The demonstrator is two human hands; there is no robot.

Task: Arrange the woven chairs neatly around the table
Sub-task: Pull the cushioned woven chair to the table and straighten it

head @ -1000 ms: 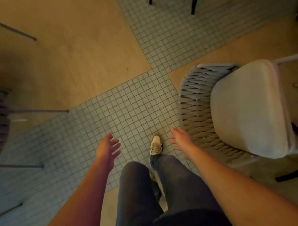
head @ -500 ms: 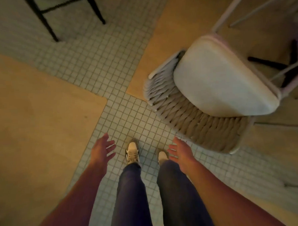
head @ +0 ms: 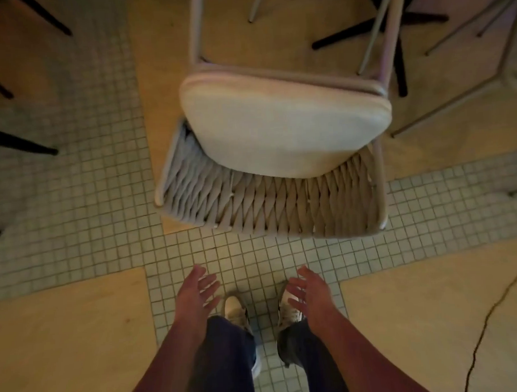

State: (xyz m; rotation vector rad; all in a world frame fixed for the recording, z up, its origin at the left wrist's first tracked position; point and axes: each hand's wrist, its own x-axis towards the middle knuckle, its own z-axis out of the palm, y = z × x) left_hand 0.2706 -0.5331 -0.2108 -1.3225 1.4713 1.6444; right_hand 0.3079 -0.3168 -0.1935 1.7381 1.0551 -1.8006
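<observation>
From the head view, the left hand [head: 196, 299] and right hand [head: 310, 293] reach forward at 6 o'clock, palms turned inward, fingers spread and grasping nothing. The woven chair [head: 279, 165] stands toward 12 o'clock, its braided back nearest, apart from both hands, on the tiled floor [head: 88, 203].

No readable text, label, brand or number shows on anything here.

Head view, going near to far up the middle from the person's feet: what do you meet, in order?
Shoes → open hands, left hand and right hand → tiled floor → woven chair back → seat cushion → chair legs → dark table base.
</observation>
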